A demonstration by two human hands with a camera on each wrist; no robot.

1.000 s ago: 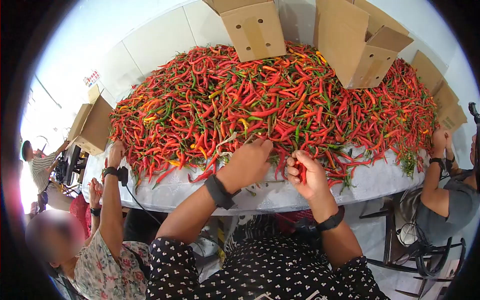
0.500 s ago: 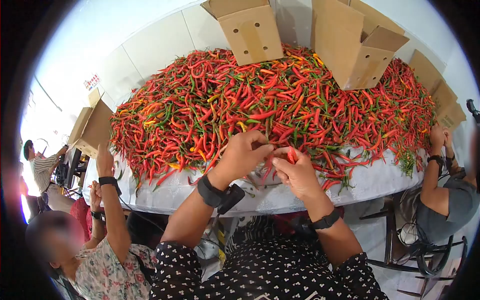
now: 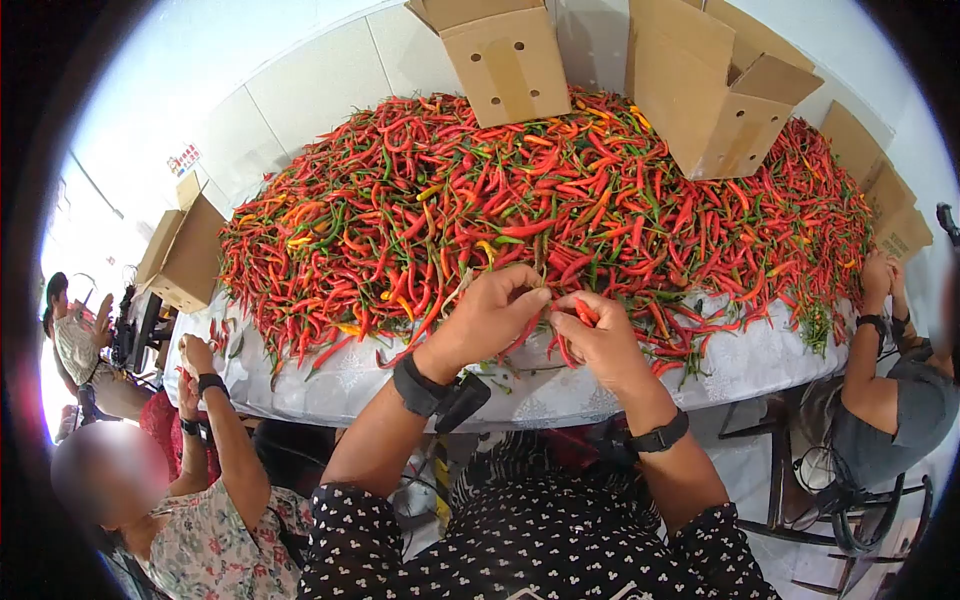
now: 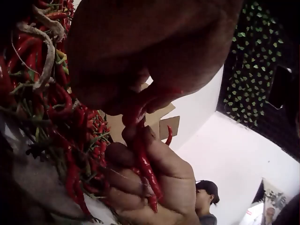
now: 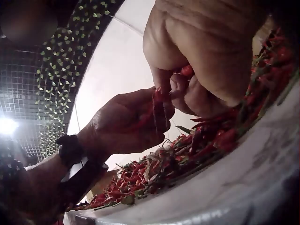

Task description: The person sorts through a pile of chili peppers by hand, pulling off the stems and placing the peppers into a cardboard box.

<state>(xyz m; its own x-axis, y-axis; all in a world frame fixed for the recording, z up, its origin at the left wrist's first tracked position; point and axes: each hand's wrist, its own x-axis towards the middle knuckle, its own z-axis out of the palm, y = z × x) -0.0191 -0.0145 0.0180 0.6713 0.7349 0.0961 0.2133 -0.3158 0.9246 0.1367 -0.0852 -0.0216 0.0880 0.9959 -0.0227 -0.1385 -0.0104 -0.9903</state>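
Over the near edge of a big heap of red chili peppers (image 3: 400,220), both hands meet fingertip to fingertip. My left hand (image 3: 490,318) pinches a slim red chili (image 4: 145,101) between thumb and fingers, seen from close by in the left wrist view. My right hand (image 3: 607,347) holds several red chilies, one of which, a glossy chili (image 4: 146,164), lies along its fingers. In the right wrist view the right hand (image 5: 201,56) is above, a red end (image 5: 187,71) showing inside its curled fingers. There the left hand (image 5: 126,122) comes in from the left.
The heap lies on a table with a pale cloth (image 3: 340,385). Behind it stand two cardboard boxes, a smaller one (image 3: 510,80) and a larger one (image 3: 700,90); another box (image 3: 185,250) is at left. People sit on both sides, their hands (image 3: 197,355) near the table's edge.
My left hand has come back from the heap to the right hand's fingertips. My right hand has turned from palm-up to facing the left one. The person at left has lowered an arm.
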